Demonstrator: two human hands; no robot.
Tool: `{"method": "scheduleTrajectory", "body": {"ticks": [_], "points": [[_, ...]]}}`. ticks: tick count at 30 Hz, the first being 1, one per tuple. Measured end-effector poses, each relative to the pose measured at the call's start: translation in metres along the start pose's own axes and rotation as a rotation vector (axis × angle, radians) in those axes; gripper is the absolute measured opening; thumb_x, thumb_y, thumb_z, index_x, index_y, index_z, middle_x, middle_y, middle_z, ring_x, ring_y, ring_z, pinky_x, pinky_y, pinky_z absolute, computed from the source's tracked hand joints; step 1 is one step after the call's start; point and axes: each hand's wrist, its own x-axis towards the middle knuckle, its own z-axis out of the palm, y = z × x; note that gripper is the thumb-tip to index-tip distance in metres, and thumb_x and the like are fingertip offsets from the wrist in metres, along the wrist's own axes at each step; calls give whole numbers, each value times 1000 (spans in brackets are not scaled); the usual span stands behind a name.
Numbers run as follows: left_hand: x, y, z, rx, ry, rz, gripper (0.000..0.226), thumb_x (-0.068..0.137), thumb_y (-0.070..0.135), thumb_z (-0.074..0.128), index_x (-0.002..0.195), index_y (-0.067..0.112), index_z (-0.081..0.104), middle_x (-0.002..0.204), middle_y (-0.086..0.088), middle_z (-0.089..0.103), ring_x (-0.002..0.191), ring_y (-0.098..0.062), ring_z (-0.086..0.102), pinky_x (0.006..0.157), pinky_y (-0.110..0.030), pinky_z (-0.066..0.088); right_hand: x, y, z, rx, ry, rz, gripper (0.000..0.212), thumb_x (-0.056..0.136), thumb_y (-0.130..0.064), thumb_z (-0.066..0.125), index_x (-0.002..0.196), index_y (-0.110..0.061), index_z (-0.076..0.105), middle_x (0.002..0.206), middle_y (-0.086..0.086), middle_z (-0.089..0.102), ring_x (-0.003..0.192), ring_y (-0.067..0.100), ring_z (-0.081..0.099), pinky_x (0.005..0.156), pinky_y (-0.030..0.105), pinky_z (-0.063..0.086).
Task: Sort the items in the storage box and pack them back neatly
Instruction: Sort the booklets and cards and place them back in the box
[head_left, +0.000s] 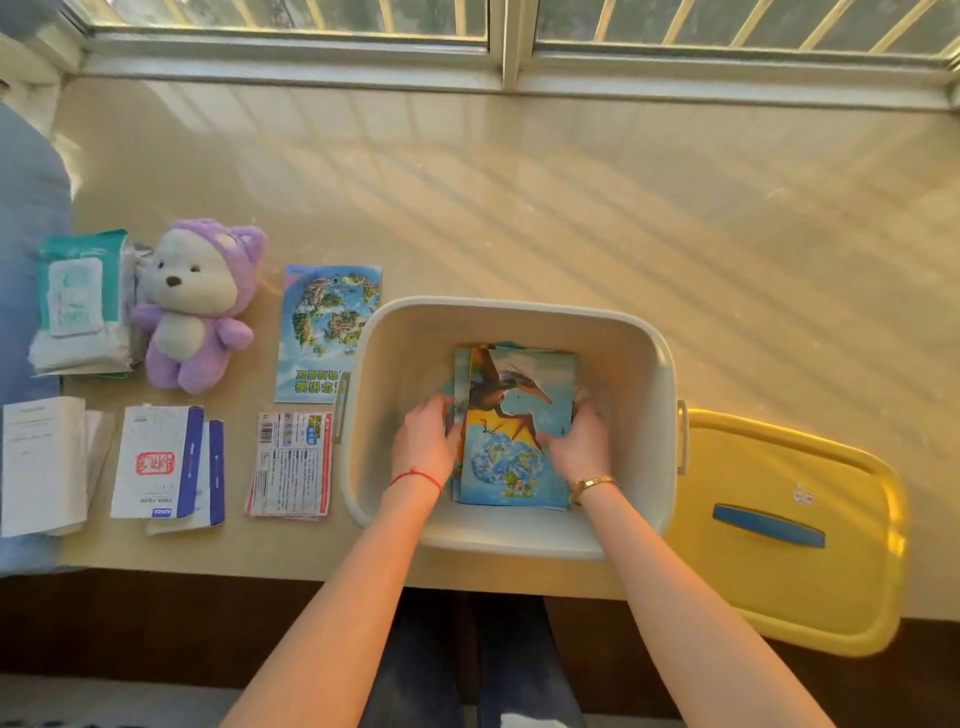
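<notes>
From the head camera, you are looking down at a pale stone ledge (519, 208) under a window, with the white storage box (649, 364) sitting at its near edge, about the middle. Both your hands are down inside the box on a stack of picture books (519, 441) lying flat on its floor — the top cover shows a flying dinosaur. Your left hand (423, 441) has its fingers curled round the stack's left edge, and your right hand (579, 441) grips the right edge the same way, thumb on the cover; a red string shows on the left wrist, a gold bracelet on the right. Just right of the box, the yellow lid (779, 571) with a blue handle lies on the ledge's near right part and overhangs the near edge. Left of the box, one more book with an earth picture (330, 332) lies flat, touching the box's left wall, and nearer you a printed leaflet stack (291, 465) lies just beside that wall. Further left come two white and blue envelopes (166, 465), then white papers (44, 465) at the left edge. Behind them a purple plush bear (195, 306) lies on its back — beside a pack of wipes (80, 301).
</notes>
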Motion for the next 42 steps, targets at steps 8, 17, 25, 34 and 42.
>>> {"method": "scheduleTrajectory", "body": {"ticks": [8, 17, 25, 34, 42], "points": [[2, 3, 11, -9, -27, -42, 36, 82, 31, 67, 114, 19, 58, 110, -4, 63, 97, -26, 61, 82, -40, 52, -18, 1, -31, -105, 181, 17, 25, 93, -6, 49, 116, -9, 39, 94, 19, 64, 85, 41, 63, 60, 39, 48], [8, 17, 29, 47, 39, -100, 59, 68, 40, 80, 106, 12, 45, 111, -8, 52, 97, -29, 58, 74, -41, 50, -28, 4, -33, -31, 157, -15, 33, 94, -6, 46, 124, -13, 35, 88, 10, 61, 78, 33, 63, 60, 41, 54], [16, 0, 22, -88, 51, -168, 20, 84, 3, 56, 102, 12, 53, 91, -14, 66, 85, -33, 63, 73, -35, 50, -31, 2, -36, 91, 127, -27, 28, 94, -4, 47, 119, -13, 39, 104, 11, 63, 80, 27, 62, 64, 37, 53], [6, 5, 13, -5, -40, -97, 30, 76, 35, 75, 92, 17, 57, 95, 1, 48, 80, -19, 54, 69, -31, 43, -44, 0, -47, 187, 107, -43, 48, 94, -3, 49, 139, -11, 32, 99, 6, 55, 65, 11, 56, 52, 22, 47], [2, 8, 17, 4, -47, -129, 15, 81, 23, 70, 81, 16, 57, 90, -6, 64, 82, -25, 62, 68, -32, 47, -56, -3, -60, 232, 145, -86, 49, 95, -5, 52, 141, -7, 34, 119, 2, 55, 83, 6, 54, 66, 7, 43]]}}
